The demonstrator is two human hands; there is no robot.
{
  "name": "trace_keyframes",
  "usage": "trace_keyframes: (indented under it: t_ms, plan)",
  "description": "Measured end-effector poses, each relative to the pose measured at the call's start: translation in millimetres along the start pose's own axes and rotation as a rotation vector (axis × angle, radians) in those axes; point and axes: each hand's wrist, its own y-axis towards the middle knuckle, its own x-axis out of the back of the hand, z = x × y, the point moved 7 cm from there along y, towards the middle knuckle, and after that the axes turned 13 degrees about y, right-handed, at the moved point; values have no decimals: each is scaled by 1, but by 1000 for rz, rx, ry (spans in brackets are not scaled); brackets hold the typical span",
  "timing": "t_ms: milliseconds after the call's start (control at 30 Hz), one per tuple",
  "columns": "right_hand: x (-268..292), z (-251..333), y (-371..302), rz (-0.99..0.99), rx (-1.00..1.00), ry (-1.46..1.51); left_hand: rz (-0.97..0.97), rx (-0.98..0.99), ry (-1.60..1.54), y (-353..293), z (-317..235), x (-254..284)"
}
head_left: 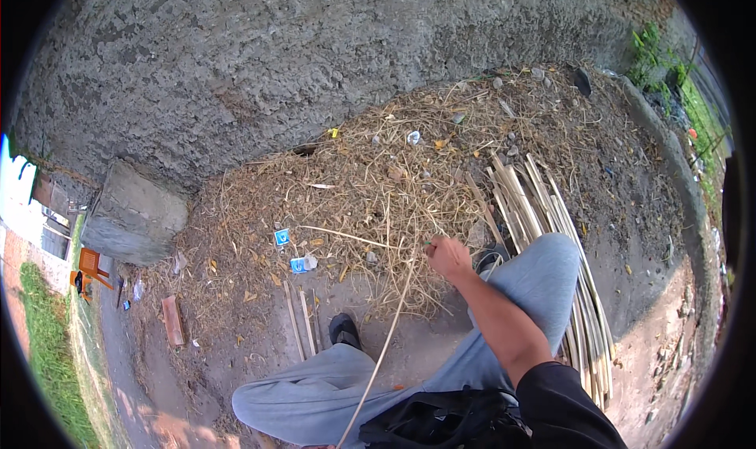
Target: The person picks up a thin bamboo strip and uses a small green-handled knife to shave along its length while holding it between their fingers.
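Observation:
My right hand (449, 258) is closed in a fist above a heap of pale shavings. A small green bit shows at its finger side, but what it grips is mostly hidden. A long thin bamboo strip (382, 352) slants up from the lower edge of the view. Its upper end lies just left of my right hand, near a second, shorter strip (350, 235) across the shavings (346, 189). Of my left hand only a possible sliver shows at the bottom edge beside the long strip; its fingers are hidden.
A bundle of split bamboo (587, 323) lies right of my bent knee. Several short sticks (302, 319) are near my left shoe (344, 332). Blue-and-white packets (299, 265), a brick (172, 321), a concrete block (135, 211) and a rough wall (299, 55) surround the heap.

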Motion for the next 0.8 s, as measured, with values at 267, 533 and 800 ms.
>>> trace_keyframes:
  t_ms: [267, 533, 800]
  plan:
    - [-2, -12, 5, -160, -70, 206, -36, -32, 19, -14, -3, 18]
    - [85, 77, -33, -288, 3, 520, 192, -280, 210, 50, -104, -5]
    - [99, 134, -103, -65, 335, 599, 214, -450, 294, 100, -195, -63]
